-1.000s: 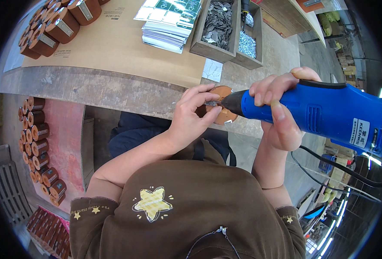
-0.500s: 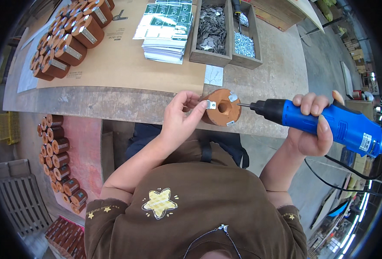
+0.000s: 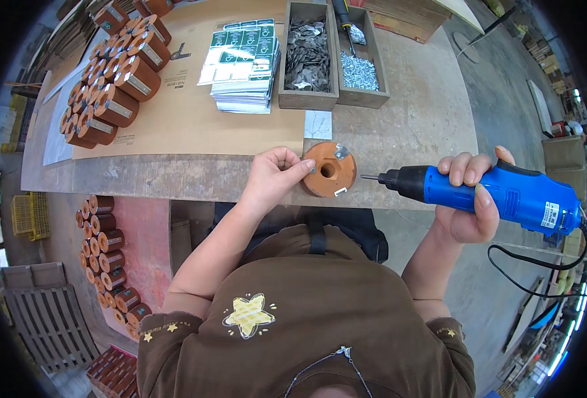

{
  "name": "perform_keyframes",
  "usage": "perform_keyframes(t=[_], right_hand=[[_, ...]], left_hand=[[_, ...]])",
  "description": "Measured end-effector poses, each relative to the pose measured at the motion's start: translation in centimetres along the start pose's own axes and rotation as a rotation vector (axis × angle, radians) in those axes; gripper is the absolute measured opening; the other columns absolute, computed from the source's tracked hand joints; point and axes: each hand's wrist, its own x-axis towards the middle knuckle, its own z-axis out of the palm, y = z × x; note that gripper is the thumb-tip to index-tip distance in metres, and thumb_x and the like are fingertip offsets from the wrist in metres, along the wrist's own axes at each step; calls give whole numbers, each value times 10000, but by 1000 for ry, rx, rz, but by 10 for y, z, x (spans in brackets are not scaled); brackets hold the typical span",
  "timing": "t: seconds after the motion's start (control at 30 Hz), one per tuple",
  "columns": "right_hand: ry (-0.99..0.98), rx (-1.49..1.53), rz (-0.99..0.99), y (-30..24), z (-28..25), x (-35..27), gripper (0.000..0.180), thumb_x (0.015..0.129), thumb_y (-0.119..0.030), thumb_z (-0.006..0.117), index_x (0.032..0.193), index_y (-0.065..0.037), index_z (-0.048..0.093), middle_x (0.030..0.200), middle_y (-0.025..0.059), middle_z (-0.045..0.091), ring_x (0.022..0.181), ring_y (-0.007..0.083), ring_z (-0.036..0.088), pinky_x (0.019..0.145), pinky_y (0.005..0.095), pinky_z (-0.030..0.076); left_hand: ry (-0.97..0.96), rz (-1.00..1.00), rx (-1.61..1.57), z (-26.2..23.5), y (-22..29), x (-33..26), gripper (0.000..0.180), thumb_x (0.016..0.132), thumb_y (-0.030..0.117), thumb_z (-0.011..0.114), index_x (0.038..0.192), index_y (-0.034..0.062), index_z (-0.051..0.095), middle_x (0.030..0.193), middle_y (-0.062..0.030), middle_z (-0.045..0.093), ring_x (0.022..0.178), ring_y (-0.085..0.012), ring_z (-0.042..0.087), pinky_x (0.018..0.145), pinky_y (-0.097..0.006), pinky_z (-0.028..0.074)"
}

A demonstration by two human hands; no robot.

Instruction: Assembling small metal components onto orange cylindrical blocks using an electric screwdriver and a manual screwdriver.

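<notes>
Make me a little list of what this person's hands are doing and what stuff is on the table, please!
left hand: fingertips pinched at the edge of the orange disc
orange disc: round, hole in the middle, small metal clips on it, near the table edge
right hand: gripping the blue electric screwdriver, its tip apart from the disc
wooden boxes: metal bits and screws
cardboard sheet: rows of brown cylinders, stack of green leaflets

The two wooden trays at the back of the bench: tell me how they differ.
The left tray is wider and holds flat dull-grey metal pieces; the right tray is narrower and holds bright silvery screws. A screwdriver with a black and yellow handle lies in the right tray; no tool shows in the left tray. Both are long, open-topped wooden boxes set side by side and touching on the workbench.
</notes>
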Motion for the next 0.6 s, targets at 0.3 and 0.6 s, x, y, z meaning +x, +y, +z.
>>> perform_keyframes(t=[0.3,0.6], right_hand=[[-11,28,-22,0,11,-4,561,707,-93,496,1214,-19,270,766,99,480,680,206,501,693,396,433],[-68,0,-25,2,17,-6,535,723,-119,476,1214,-11,294,788,87,488,707,186,484,699,383,412]], left_hand=[[12,83,-16,5,-5,-4,151,797,144,601,714,50,517,633,13,532,570,-41,477,536,-191,409],[-102,-111,-245,-3,-4,0,173,791,193,611,705,76,515,628,-7,535,549,-73,511,527,-204,430]])
